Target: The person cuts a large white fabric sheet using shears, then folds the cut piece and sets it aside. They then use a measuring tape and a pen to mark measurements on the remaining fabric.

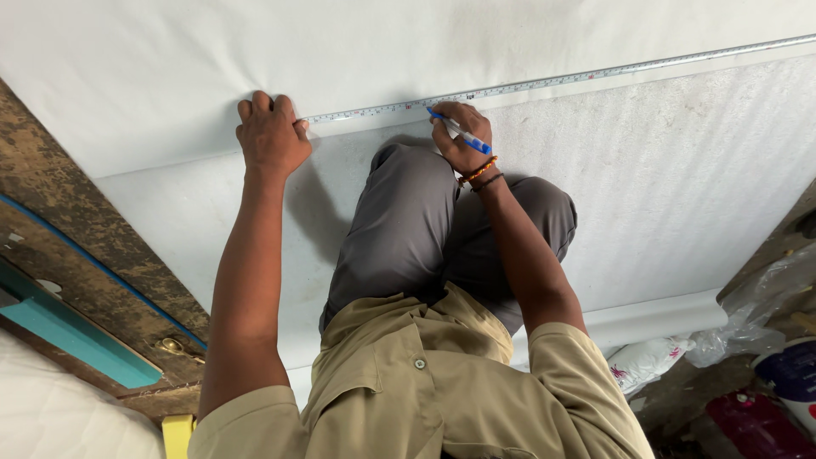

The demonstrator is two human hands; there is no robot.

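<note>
I kneel on a wide white sheet of fabric [680, 187] spread over the floor. My left hand [270, 134] presses flat on the end of a metal measuring tape [595, 76] that runs to the right along the sheet's edge. My right hand [459, 136] grips a blue and white pen [459, 130], its tip touching the fabric just under the tape. Beaded bracelets circle that wrist. My grey-trousered knees lie between my arms.
A worn brown wooden surface with a blue stripe and teal edge [76, 331] borders the left. Brass scissors [174, 346] lie on it. A rolled sheet end, plastic bags [756, 306] and containers sit at the lower right.
</note>
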